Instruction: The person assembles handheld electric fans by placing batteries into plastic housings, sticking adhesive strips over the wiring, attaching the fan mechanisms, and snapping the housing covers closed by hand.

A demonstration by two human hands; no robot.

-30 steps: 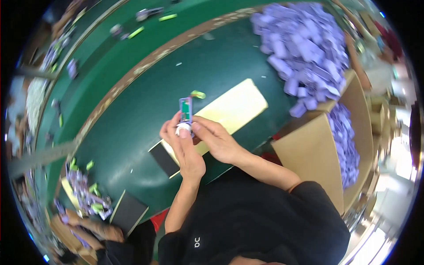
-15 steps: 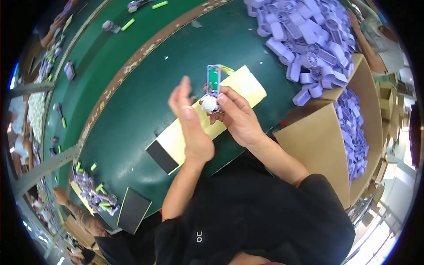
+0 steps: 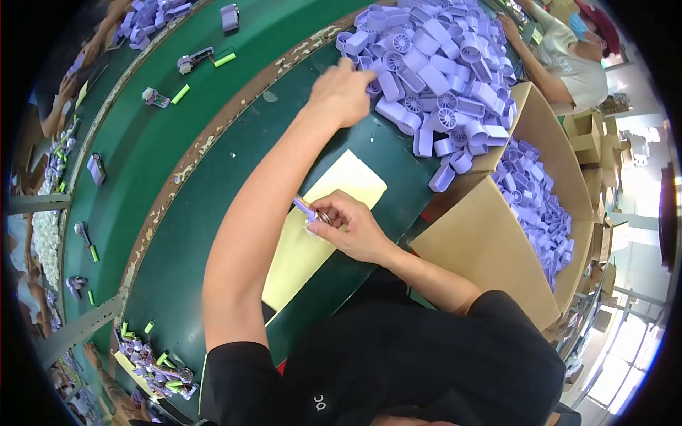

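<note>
My left hand (image 3: 342, 94) reaches out to the near left edge of a heap of purple plastic housings (image 3: 433, 78), some with round spoked grilles. Its thumb and forefinger are spread at the outermost housings, and I see nothing lifted in it. Over a pale yellow sheet (image 3: 348, 177), my right hand (image 3: 352, 227) is closed around a small purple frame (image 3: 304, 208) with a round end. The fingers cover much of that frame, and my left forearm passes close beside its tip.
An open cardboard box (image 3: 476, 248) of purple housings stands at the right. Purple assemblies with green cylinders (image 3: 160, 366) lie at the lower left. Beyond the brown rim (image 3: 177, 170), a green belt (image 3: 170, 128) carries more parts. Other people work around the table.
My left hand has swung up and away from beside the right hand to the heap. My right hand still holds the purple frame, now turned, its circuit board no longer facing up. The view has shifted.
</note>
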